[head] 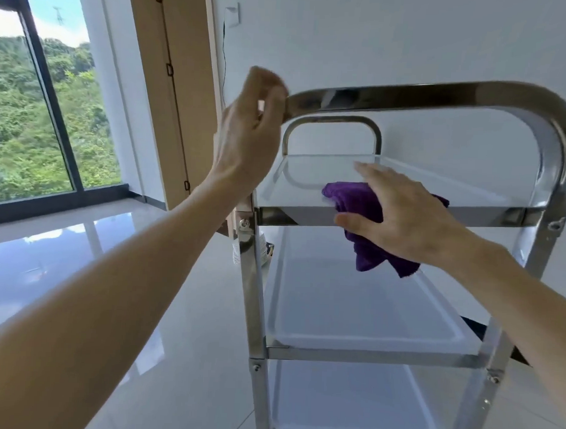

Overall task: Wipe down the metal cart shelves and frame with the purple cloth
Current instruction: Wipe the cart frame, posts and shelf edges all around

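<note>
Shiny metal cart point(398, 358) stands in front of me on the pale floor point(64, 271), near a big window point(38, 109). It has three flat shelves, one above the other. My left hand point(245, 139) is curled round the left end of the handle bar point(440, 96) at the top. My right hand point(400, 215) lies flat, fingers straight, pressing the purple cloth point(359, 204) on the front edge of the top shelf point(308, 176). Part of the cloth hangs down.
</note>
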Motion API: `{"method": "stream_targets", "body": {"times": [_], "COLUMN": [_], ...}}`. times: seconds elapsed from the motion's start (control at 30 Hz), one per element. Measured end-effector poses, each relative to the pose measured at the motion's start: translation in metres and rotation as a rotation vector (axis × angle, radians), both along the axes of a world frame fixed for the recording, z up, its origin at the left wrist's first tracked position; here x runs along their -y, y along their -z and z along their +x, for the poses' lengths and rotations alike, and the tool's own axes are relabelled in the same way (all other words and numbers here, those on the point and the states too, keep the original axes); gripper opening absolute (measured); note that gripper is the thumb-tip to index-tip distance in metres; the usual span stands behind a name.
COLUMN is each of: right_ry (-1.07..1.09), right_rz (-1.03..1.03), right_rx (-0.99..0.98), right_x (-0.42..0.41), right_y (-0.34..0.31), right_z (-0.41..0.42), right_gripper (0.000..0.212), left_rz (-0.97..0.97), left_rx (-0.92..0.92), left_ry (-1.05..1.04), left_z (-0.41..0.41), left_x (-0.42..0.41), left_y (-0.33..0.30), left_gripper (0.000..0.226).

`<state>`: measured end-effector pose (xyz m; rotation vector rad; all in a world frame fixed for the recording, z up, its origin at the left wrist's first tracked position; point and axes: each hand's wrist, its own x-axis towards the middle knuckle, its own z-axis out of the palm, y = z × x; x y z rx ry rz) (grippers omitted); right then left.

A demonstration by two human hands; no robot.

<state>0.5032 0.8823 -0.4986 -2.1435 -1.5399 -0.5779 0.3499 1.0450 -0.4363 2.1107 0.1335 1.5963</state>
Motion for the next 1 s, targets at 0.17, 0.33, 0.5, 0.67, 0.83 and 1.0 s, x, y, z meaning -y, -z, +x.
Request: {"method": "stream_targets", "body": {"times": [0.17, 0.33, 0.5, 0.67, 0.83, 1.0], "right_ry": [0.141, 0.036, -0.042, 0.057, 0.276, 0.311], "right_rz": [-0.078, -0.092, -0.096, 0.028, 0.177, 0.067], "right_rx": [0.299, 0.411, 0.479, 0.477, 0.441, 0.423], "right_x": [-0.010, -0.064, -0.068, 0.005, 0.061, 0.027], "right_y": [0.009, 0.011, 0.012, 0.023, 0.036, 0.029], "right_z": [-0.018, -0.063, -0.059, 0.009, 0.056, 0.020], "right_gripper": [0.084, 0.074, 0.084, 0.073, 0.078, 0.084], "left_rz": [0.063, 0.049, 0.031, 0.035, 0.034, 0.050], "left_rx": [-0.094, -0.036, -0.019, -0.002, 0.013, 0.027], "left_ry": [-0.197, -0.255, -0.153, -0.123, -0.205, -0.324], "left_z": [0.007, 0.012, 0.005, 0.004, 0.008, 0.012], "left_x": [0.014, 0.016, 0.000, -0.004, 0.000, 0.007], "left_y": [0.000, 0.000, 0.002, 0.002, 0.003, 0.004], "left_gripper": [0.033, 0.034, 0.034, 0.034, 0.035, 0.038]}}
